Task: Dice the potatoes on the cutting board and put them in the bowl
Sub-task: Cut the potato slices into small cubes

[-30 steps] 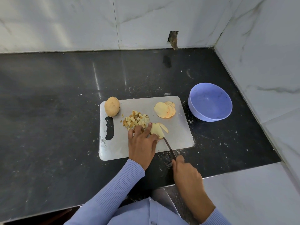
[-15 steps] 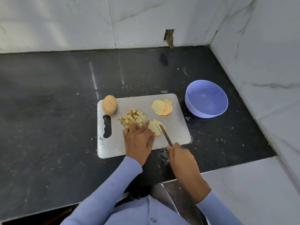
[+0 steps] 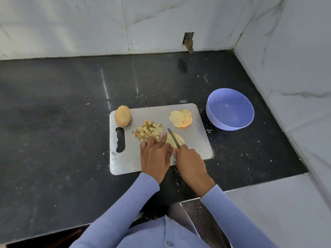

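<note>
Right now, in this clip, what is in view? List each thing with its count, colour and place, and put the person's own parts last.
cutting board: one, grey, on the black counter, handle slot at its left end
whole potato: one, tan, far left corner of the board
diced potato: one pile, pale yellow and brown, middle of the board
sliced rounds: one fanned stack, pale yellow, far right of the board
slices being cut: a few, pale yellow, under the knife, beside the dice
knife: one, dark blade, across those slices
bowl: one, lilac, right of the board, no potato in it
counter: one, black, against white marble walls
left hand: holds the slices down, lilac sleeve
right hand: grips the knife, lilac sleeve
</note>
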The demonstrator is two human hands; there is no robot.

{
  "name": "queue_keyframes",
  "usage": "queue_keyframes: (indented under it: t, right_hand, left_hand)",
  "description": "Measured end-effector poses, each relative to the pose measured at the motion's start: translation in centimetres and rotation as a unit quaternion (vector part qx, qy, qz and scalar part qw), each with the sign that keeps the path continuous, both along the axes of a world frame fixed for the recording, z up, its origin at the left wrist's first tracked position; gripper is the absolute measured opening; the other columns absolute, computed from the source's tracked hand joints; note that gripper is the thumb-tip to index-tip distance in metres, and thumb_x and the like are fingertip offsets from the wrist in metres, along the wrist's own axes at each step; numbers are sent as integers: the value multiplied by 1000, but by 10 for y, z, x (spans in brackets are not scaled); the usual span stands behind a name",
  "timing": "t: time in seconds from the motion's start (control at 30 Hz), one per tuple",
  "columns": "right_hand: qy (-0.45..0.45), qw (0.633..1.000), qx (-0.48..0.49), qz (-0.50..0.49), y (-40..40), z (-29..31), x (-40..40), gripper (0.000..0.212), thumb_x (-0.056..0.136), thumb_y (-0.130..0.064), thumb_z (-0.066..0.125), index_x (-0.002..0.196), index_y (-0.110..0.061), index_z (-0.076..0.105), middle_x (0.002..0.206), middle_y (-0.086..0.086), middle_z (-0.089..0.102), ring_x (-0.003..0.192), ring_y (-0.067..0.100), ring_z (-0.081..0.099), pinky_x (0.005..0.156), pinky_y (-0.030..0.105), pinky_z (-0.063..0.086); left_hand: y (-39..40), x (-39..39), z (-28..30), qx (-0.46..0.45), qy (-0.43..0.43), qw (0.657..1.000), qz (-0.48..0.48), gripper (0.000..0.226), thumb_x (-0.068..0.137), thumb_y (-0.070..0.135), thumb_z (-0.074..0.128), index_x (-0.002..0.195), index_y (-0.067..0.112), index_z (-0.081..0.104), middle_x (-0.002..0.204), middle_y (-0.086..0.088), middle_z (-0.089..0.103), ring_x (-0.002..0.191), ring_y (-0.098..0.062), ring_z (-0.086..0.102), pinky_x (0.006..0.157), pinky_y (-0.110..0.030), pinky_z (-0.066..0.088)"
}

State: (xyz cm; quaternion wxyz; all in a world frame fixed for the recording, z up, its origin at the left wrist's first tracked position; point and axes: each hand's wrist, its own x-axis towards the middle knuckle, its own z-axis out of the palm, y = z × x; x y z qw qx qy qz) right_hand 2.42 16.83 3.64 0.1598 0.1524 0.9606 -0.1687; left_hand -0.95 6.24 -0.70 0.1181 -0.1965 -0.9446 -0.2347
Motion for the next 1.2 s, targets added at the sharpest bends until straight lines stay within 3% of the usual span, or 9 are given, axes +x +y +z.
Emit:
queue_keyframes:
  t: [0.13, 0.3, 0.57, 0.7, 0.8, 1.07, 1.2]
  right_hand:
    - [-20, 1000, 4, 3, 6, 1, 20, 33, 105, -32, 26, 112, -9, 48, 84, 1, 51, 74, 18, 52, 64, 28, 38]
    - [-51, 998, 25, 1, 13, 0, 65, 30, 105, -34, 22, 112, -14, 43, 95, 2, 61, 90, 20, 64, 66, 24, 36]
    - [-30, 999, 14, -17, 14, -4, 57, 32, 105, -35, 22, 109, -14, 45, 81, -4, 50, 80, 16, 61, 64, 23, 39]
    - [-29, 999, -11, -26, 17, 4, 55, 35, 104, -37, 23, 107, -13, 48, 89, 2, 59, 85, 20, 62, 73, 31, 47]
    - [-8, 999, -26, -30, 17, 10, 49, 36, 104, -38, 25, 105, -13, 50, 83, -1, 55, 75, 15, 60, 70, 27, 49]
    - [-2, 999, -43, -24, 3, 18, 17, 29, 104, -35, 26, 92, -13, 40, 69, -4, 39, 57, 9, 37, 53, 28, 28]
    - [3, 999, -40, -18, -2, 14, 10, 35, 105, -32, 26, 106, -6, 49, 83, 4, 51, 71, 20, 48, 63, 30, 35]
  left_hand:
    - [0, 0, 1, 5, 1, 1000, -3, 12, 66, 21, 84, 68, 24, 72, 101, -1, 72, 73, -22, 52, 66, -31, 20]
    - [0, -1, 2, -3, -10, 1000, -5, 14, 66, 20, 84, 65, 23, 71, 101, -1, 73, 72, -22, 51, 66, -31, 21]
    - [-1, -1, 4, -7, -24, 1000, -10, 13, 67, 21, 84, 65, 23, 71, 102, -1, 72, 72, -22, 51, 66, -31, 21]
    - [-4, 1, 2, -9, -4, 1000, -6, 10, 67, 19, 82, 73, 24, 75, 111, -5, 69, 86, -25, 50, 69, -31, 21]
    - [-6, 1, 0, 10, 4, 1000, 7, 15, 66, 17, 83, 76, 25, 75, 104, -5, 69, 92, -23, 45, 70, -32, 23]
    - [-6, 0, -5, 16, 32, 999, 22, 22, 68, 24, 83, 88, 21, 74, 97, -1, 71, 89, -22, 45, 69, -35, 26]
    - [-9, -4, -6, 16, 45, 999, 10, 17, 68, 27, 83, 82, 20, 76, 97, 0, 70, 89, -22, 46, 70, -33, 26]
